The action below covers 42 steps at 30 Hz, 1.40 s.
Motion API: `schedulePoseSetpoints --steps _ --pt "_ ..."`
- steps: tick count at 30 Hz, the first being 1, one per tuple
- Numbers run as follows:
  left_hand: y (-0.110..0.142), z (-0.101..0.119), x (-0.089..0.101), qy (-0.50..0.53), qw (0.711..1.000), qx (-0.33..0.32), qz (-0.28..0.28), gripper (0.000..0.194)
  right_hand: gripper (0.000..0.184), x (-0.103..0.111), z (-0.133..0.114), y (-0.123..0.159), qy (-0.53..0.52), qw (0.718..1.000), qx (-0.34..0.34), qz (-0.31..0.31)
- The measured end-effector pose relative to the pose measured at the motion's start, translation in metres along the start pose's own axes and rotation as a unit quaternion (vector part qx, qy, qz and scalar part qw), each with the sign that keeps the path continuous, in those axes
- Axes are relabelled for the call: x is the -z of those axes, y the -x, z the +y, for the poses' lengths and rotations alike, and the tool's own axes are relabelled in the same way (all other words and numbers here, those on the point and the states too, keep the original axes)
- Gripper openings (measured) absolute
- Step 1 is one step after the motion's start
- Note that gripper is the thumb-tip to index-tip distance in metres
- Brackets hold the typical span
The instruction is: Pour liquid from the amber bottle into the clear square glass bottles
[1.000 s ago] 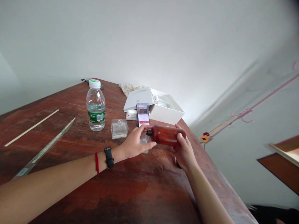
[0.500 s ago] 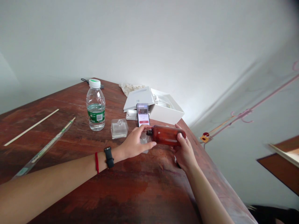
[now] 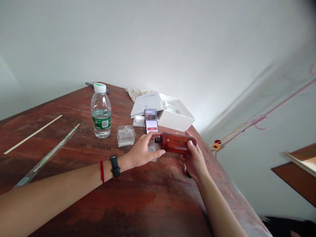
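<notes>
A brown, see-through bottle (image 3: 175,143) lies sideways in the air above the table, its uncapped threaded neck (image 3: 158,140) pointing left. My right hand (image 3: 196,158) is closed around its base end, the thumb on the near side. At the other end, my left hand (image 3: 143,149) has its thumb and forefinger on either side of the neck, fingertips at the bottle's shoulder. Beneath the bottle is a clear plastic item, mostly hidden. A small dark object by my right palm is also partly covered. A clear square container (image 3: 126,136) stands left of my left hand.
A water bottle (image 3: 101,112) with a white cap stands on the wooden table (image 3: 128,204). Behind the hands are a phone (image 3: 151,123) and an open white box (image 3: 176,115). A thin stick (image 3: 33,134) and wrapped chopsticks (image 3: 53,151) lie at left.
</notes>
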<state>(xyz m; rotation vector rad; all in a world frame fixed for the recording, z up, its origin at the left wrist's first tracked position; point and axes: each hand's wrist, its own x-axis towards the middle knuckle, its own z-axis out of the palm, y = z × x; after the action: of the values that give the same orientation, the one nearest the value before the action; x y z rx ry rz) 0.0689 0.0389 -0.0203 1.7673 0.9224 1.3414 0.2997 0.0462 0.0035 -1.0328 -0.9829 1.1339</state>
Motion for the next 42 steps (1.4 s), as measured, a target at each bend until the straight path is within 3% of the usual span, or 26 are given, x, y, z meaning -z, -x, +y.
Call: schedulePoseSetpoints --steps 42 --pt "-0.0001 -0.001 0.0002 -0.008 1.0 -0.011 0.003 0.055 0.072 0.0009 -0.0001 -0.0008 0.008 1.0 0.0 0.001"
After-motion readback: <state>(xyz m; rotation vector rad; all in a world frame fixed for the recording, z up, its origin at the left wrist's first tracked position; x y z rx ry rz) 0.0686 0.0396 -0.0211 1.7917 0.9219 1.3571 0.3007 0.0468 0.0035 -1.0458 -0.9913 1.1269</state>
